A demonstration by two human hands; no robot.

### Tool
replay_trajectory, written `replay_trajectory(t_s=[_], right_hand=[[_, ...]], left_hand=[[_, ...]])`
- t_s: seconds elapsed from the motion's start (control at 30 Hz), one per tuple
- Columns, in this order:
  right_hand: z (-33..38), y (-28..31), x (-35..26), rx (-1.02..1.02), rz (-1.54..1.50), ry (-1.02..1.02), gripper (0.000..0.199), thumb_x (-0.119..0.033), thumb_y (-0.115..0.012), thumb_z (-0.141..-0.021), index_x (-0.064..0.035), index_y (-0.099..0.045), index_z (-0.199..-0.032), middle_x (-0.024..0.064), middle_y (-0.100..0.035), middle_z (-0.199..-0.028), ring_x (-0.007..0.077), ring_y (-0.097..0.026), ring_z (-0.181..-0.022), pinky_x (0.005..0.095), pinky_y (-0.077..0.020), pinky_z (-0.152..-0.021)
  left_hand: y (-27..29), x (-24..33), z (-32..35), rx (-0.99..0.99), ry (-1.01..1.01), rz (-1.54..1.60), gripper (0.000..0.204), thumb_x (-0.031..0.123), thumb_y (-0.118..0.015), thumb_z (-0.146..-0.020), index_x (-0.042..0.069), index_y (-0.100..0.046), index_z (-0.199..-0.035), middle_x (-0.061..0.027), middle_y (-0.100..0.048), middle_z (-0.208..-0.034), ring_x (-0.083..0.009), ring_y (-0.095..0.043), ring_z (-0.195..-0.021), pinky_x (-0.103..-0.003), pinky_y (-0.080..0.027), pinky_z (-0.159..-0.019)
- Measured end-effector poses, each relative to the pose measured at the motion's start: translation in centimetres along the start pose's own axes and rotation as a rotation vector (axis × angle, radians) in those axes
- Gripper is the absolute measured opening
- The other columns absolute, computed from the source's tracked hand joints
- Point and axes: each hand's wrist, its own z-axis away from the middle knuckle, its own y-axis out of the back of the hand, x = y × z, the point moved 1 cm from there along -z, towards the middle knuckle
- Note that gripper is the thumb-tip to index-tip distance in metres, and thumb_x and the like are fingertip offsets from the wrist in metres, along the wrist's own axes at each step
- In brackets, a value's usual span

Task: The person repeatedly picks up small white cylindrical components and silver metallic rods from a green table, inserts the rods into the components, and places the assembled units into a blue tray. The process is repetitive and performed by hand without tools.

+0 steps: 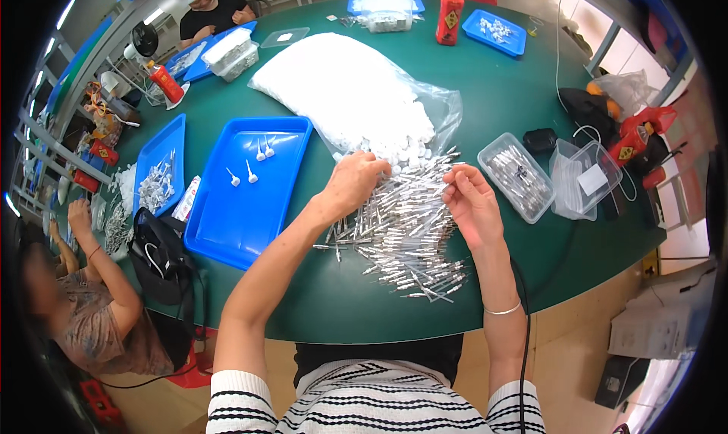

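My left hand (355, 181) is closed, fingers curled and pressed together, beside small white plastic caps (413, 147) at the mouth of a large clear bag (322, 81). Whatever its fingertips hold is hidden. Across from it, my right hand (474, 203) pinches thumb against fingers over the right edge of a pile of thin metal-and-clear tubes (413, 241); anything in that pinch is too small to name. Left of my left forearm lies a blue tray (235, 218) with several white-capped pieces (251, 178), each with a thin stem.
A clear plastic box (497, 182) of thin parts stands right of the pile, beside empty clear containers (588, 178). Leftward are a black bag (155, 252) and a smaller blue tray (180, 134). A red bottle (450, 13) stands far back. A co-worker (98, 313) sits left.
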Motion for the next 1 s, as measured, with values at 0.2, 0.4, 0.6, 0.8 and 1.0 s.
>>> replay_trajectory(t_s=[0.2,0.4,0.6,0.8,1.0], right_hand=[[-0.1,0.4,0.3,-0.012,-0.018,0.006,0.012,-0.011,-0.062,-0.092,-0.0046,-0.063,-0.102,0.0079,-0.066,-0.093,0.0089,-0.059,-0.077,0.0234,-0.0518,-0.072],[0.0,1.1,0.4,0.005,0.031,0.001,0.012,-0.011,-0.062,-0.092,-0.0048,-0.063,-0.102,0.0076,-0.067,-0.094,0.0077,-0.059,-0.075,0.0234,-0.0516,-0.071],[0.5,0.6,0.6,0.051,0.1,0.056,0.013,-0.011,-0.061,-0.092,-0.0032,-0.063,-0.103,0.0081,-0.067,-0.093,0.0076,-0.06,-0.076,0.0233,-0.0515,-0.071],[2.1,-6.7,0.7,-0.085,0.268,0.074,0.014,-0.009,-0.061,-0.092,-0.0003,-0.063,-0.103,0.0107,-0.068,-0.093,0.0107,-0.06,-0.076,0.0242,-0.0503,-0.072],[2.2,-8.5,2.1,-0.177,0.531,0.062,0.015,-0.009,-0.063,-0.09,0.0015,-0.064,-0.101,0.0101,-0.069,-0.088,0.0088,-0.058,-0.073,0.0228,-0.0482,-0.069]], left_hand=[[-0.2,0.0,-0.2,0.013,-0.154,-0.158,0.012,0.006,-0.065,-0.075,0.005,-0.06,-0.086,-0.0086,-0.06,-0.086,-0.0274,-0.058,-0.089,-0.038,-0.05,-0.076],[1.5,0.9,1.4,-0.046,-0.121,-0.331,0.013,-0.001,-0.056,-0.076,0.002,-0.053,-0.088,-0.011,-0.059,-0.087,-0.0291,-0.058,-0.087,-0.04,-0.05,-0.075],[4.9,2.8,5.2,0.123,-0.014,-0.234,0.015,-0.002,-0.06,-0.078,0.003,-0.059,-0.091,-0.0103,-0.061,-0.086,-0.0249,-0.061,-0.081,-0.036,-0.05,-0.069],[3.2,7.2,9.5,0.165,0.429,1.212,0.017,0.008,-0.059,-0.092,-0.001,-0.067,-0.104,-0.0049,-0.064,-0.095,-0.0102,-0.061,-0.079,-0.023,-0.051,-0.069],[2.8,7.3,9.7,0.078,0.552,1.587,0.019,0.013,-0.062,-0.092,-0.002,-0.066,-0.102,-0.0079,-0.066,-0.09,-0.0113,-0.063,-0.075,-0.025,-0.054,-0.067]])
